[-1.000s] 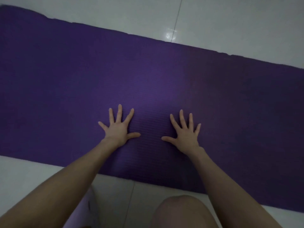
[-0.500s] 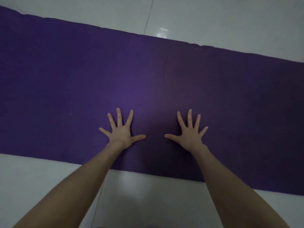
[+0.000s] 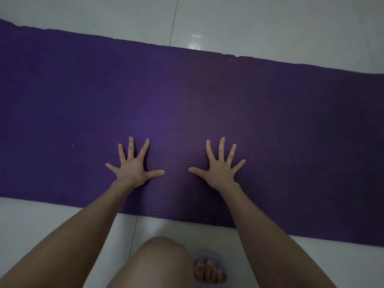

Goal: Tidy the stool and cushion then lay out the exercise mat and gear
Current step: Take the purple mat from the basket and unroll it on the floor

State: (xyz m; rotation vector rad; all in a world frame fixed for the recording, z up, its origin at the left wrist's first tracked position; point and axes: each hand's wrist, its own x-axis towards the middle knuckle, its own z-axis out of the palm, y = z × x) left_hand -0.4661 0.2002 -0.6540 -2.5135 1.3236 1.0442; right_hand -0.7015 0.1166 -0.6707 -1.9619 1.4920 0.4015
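The purple mat lies flat on the tiled floor, running 9 to 3 o'clock. The left hand and right hand press palm-down near its 6 o'clock edge, apart, fingers straight and splayed toward 12, thumbs pointing inward, arms extended

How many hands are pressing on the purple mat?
2. The left hand lies flat on the mat, fingers spread; the right hand lies flat beside it, apart. None hidden.

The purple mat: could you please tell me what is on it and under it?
The left hand and right hand lie flat on the purple mat, fingers spread. Pale tiled floor shows along both long edges; what is beneath the mat is covered.
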